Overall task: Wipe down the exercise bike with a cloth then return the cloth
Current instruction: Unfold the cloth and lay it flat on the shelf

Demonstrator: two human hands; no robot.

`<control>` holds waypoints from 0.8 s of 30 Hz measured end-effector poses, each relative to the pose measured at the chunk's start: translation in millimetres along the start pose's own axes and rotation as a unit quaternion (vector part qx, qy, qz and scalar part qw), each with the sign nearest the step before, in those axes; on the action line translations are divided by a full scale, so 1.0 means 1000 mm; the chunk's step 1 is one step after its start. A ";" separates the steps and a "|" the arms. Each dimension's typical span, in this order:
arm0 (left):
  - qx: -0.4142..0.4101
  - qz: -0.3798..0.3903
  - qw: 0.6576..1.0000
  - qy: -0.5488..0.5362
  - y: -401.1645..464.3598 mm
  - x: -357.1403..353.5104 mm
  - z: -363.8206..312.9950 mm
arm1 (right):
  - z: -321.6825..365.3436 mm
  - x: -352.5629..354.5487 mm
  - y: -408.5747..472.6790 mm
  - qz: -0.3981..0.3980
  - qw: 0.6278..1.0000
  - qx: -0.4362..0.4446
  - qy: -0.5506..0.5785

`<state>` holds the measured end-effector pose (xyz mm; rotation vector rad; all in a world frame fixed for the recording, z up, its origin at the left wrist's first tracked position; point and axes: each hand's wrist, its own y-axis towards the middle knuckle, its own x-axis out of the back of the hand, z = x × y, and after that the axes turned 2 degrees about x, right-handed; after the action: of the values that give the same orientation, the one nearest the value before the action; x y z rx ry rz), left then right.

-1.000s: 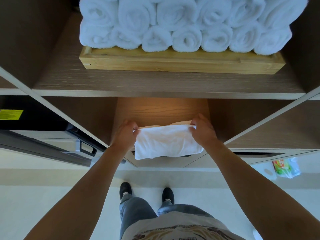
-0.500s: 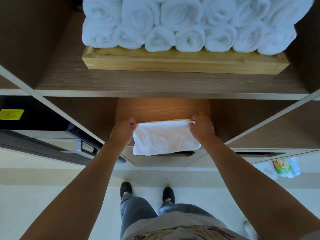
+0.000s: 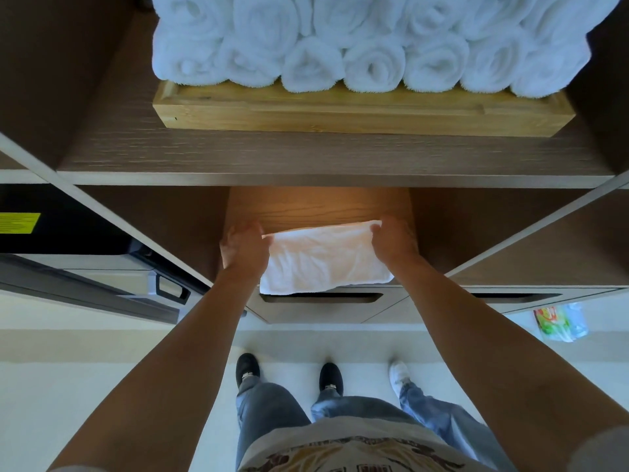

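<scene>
the folded white cloth [image 3: 326, 258] lies with its long axis running left to right, stretched between the two hands, in the lit lower compartment [image 3: 320, 207] of the wooden shelf unit [image 3: 306, 158]. its far edge is over the warm orange-lit wood, while its near edge overhangs the front lip just above a dark slot handle [image 3: 323, 298]. the left hand [image 3: 243, 248] pinches the far left corner and the right hand [image 3: 394, 241] pinches the far right corner, fingers curled round the fabric's ends; neither hand is clearly nearer, since each holds its own end. the coming move, as i judge it, turns on the cloth going further back from the fingers, away from the body, so that it sits wholly on the shelf before release. the cloth looks soft, thin and slightly crumpled, limp where it overhangs. above it, thick fluffy rolled towels [image 3: 371, 42] are stacked in a pale, grainy wooden tray [image 3: 357, 114]. the shelf boards are matte brown with a fine grain.
</scene>
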<state>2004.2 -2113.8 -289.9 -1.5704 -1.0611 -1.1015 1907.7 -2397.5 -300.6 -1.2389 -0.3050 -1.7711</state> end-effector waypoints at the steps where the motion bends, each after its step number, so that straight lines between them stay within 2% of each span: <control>1: -0.001 -0.005 1.000 0.002 0.000 0.001 0.000 | 0.002 0.002 -0.002 -0.013 1.000 0.004 -0.016; 4: -0.052 -0.078 0.995 -0.025 -0.015 0.001 -0.003 | 0.000 0.003 -0.014 -0.094 0.987 0.075 -0.109; 5: -0.069 -0.091 0.992 -0.051 -0.024 0.000 -0.001 | -0.002 0.002 -0.020 -0.102 0.984 0.100 -0.105; 9: -0.168 -0.053 0.981 -0.086 -0.061 -0.019 0.006 | -0.011 -0.014 -0.049 -0.027 0.980 0.189 -0.048; 11: -0.198 -0.029 0.976 -0.083 -0.073 -0.029 0.007 | -0.017 -0.028 -0.064 -0.026 0.970 0.237 -0.036; 14: -0.174 -0.042 0.980 -0.083 -0.075 -0.037 0.012 | -0.023 -0.040 -0.075 -0.037 0.967 0.250 -0.014; 18: -0.112 -0.047 0.991 -0.054 -0.066 -0.034 0.025 | -0.032 -0.034 -0.067 -0.028 0.978 0.202 -0.053; 22: -0.089 -0.030 0.995 -0.031 -0.062 -0.029 0.020 | -0.033 -0.030 -0.064 -0.013 0.977 0.200 -0.071; 24: -0.086 -0.046 0.995 -0.035 -0.066 -0.027 0.015 | -0.029 -0.031 -0.066 -0.020 0.974 0.209 -0.087</control>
<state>1937.6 -2089.0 -305.6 -1.7208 -1.1191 -1.2353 1839.9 -2363.1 -320.8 -1.0853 -0.7680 -1.5295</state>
